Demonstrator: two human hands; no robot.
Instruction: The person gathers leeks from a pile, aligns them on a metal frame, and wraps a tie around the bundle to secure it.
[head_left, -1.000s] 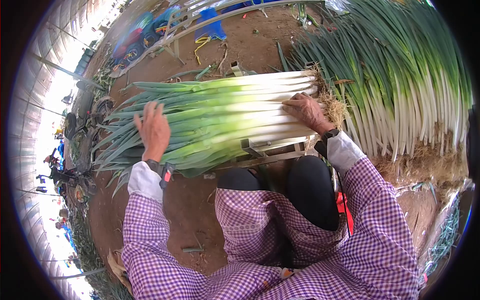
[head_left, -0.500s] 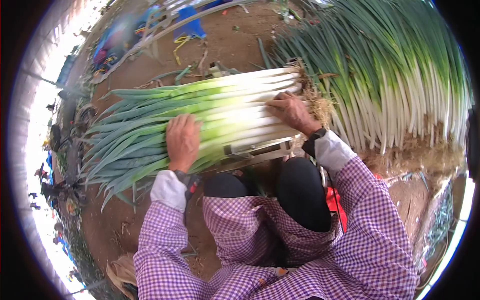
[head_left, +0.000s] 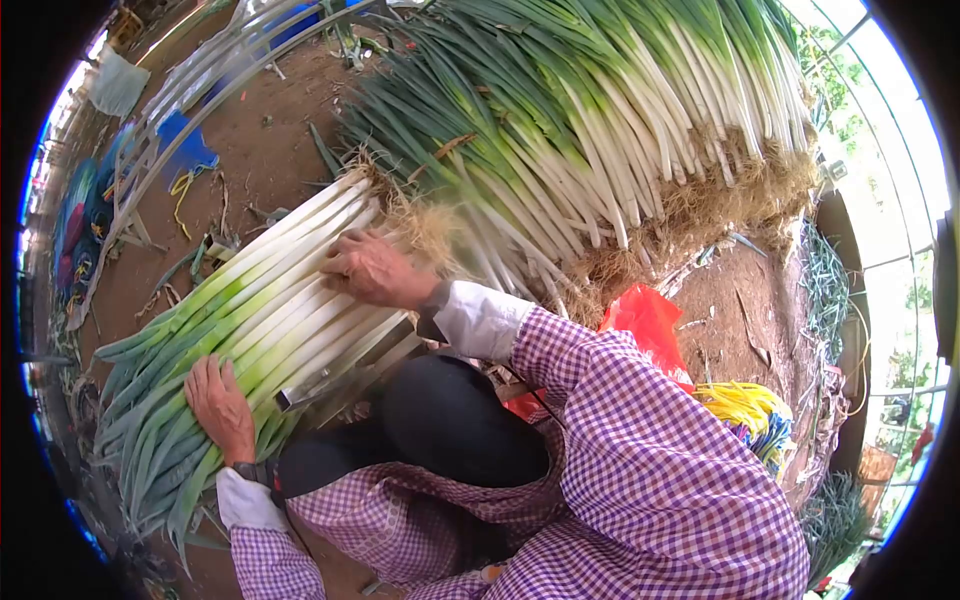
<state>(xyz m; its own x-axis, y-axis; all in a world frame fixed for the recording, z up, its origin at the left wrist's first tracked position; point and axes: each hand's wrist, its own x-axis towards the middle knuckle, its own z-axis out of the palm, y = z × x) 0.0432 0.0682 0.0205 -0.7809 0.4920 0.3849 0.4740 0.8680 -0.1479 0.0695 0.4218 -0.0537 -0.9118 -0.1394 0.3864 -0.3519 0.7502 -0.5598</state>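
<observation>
A bundle of long leeks point(head_left: 265, 300) lies across a low metal frame point(head_left: 345, 368) in front of my knees, white stems toward the upper right, green leaves toward the lower left. My left hand point(head_left: 222, 405) rests flat on the green part of the bundle, fingers together. My right hand point(head_left: 372, 268) presses on the white stems close to the rooty ends, fingers curled over them. Both arms wear purple checked sleeves with white cuffs.
A large heap of leeks point(head_left: 600, 110) with straw-like roots fills the upper right. A red bag point(head_left: 650, 320) and a coil of yellow bands point(head_left: 745, 405) lie on the brown soil at right. Blue cloth point(head_left: 185, 150) and metal bars point(head_left: 190, 95) sit at upper left.
The view has swung to the right, so the bundle now runs diagonally. My left hand has slid down toward the leaf end; my right hand stays at the root end.
</observation>
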